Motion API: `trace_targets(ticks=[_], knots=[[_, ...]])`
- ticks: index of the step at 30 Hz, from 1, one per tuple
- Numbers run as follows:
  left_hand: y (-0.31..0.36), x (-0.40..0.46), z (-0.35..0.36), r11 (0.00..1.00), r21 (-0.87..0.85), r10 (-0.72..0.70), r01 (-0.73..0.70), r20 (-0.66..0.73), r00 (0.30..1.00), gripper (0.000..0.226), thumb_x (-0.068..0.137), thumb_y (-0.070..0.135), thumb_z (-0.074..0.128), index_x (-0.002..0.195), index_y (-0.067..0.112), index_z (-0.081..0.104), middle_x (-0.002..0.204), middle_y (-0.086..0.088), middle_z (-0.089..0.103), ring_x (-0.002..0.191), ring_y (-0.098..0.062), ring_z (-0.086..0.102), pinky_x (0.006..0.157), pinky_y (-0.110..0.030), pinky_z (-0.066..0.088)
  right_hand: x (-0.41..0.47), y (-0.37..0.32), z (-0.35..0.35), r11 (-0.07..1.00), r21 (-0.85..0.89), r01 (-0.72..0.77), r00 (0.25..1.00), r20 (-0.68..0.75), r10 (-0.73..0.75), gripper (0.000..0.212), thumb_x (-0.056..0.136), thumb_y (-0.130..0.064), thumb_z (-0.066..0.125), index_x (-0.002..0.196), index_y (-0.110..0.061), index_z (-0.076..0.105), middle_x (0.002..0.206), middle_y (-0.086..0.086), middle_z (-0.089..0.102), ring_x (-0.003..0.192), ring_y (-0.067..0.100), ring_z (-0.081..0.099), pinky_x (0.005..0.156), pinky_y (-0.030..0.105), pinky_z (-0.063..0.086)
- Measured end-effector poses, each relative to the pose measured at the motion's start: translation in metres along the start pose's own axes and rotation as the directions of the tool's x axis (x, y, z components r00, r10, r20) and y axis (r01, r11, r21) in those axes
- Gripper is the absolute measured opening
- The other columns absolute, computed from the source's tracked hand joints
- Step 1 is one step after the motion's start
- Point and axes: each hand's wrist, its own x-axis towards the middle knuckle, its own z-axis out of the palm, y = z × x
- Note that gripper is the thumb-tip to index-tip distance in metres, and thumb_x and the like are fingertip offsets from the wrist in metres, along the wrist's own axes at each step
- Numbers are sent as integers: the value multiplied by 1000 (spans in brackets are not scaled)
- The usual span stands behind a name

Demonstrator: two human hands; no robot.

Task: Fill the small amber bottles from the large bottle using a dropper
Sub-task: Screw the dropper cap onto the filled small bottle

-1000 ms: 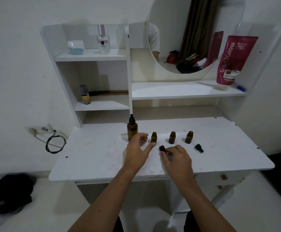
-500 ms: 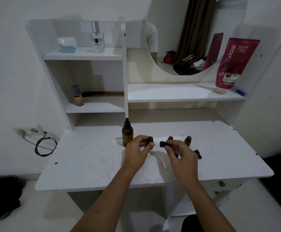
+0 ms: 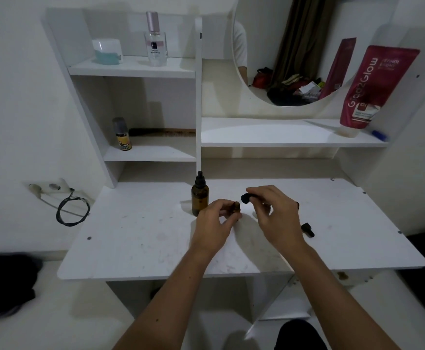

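The large amber bottle (image 3: 200, 199) with a black dropper top stands upright on the white desk (image 3: 140, 236), just left of my hands. My left hand (image 3: 215, 224) grips a small amber bottle (image 3: 236, 207), whose open neck shows above my fingers. My right hand (image 3: 273, 213) pinches a small black cap (image 3: 245, 197) just above and to the right of that neck. The other small bottles are mostly hidden behind my right hand. Another black cap (image 3: 307, 229) lies on the desk to the right.
Shelves behind hold a perfume bottle (image 3: 155, 44), a white jar (image 3: 107, 51), a small spray can (image 3: 122, 135), a comb (image 3: 163, 132) and a red tube (image 3: 373, 89). A round mirror (image 3: 294, 54) hangs above. A wall socket with coiled cable (image 3: 72, 210) is left.
My right hand picked the black cap up off the desk and raised it beside the small bottle. My left hand closed around that bottle. The camera moved closer.
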Motion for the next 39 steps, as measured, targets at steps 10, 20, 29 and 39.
trace_targets(ticks=[10, 20, 29, 39], knots=[[-2, 1, 1, 1000, 1, 1, -1, 7, 1000, 28, 91, 29, 77, 117, 19, 71, 109, 15, 73, 100, 2, 66, 88, -9, 50, 15, 5, 11, 996, 63, -58, 972, 232, 42, 32, 90, 0, 77, 119, -15, 76, 106, -4, 78, 91, 5, 74, 88, 11, 56], [-3, 1, 1, 1000, 0, -6, 6, 11, 1000, 29, 91, 27, 76, 118, 20, 71, 109, 13, 73, 101, 0, 67, 91, -16, 54, 12, 5, 15, 983, 108, -148, 972, 200, 124, 25, 92, -11, 78, 116, -19, 76, 106, -10, 74, 93, -3, 70, 82, 5, 51], [-2, 1, 1, 1000, 9, -24, 24, 3, 1000, 29, 90, 30, 77, 117, 21, 72, 108, 15, 72, 99, 4, 65, 84, -6, 49, 15, 8, 15, 993, 39, -107, 979, 180, 99, 24, 90, -9, 80, 111, -18, 77, 98, -11, 73, 83, -3, 69, 78, 3, 49], [-3, 1, 1, 1000, 0, -14, 14, 6, 1000, 28, 89, 26, 78, 115, 20, 71, 106, 15, 72, 98, 5, 65, 85, -8, 50, 14, 5, 17, 979, 87, -182, 970, 179, 165, 20, 84, -15, 86, 101, -20, 78, 85, -13, 73, 79, 3, 70, 74, 13, 55]])
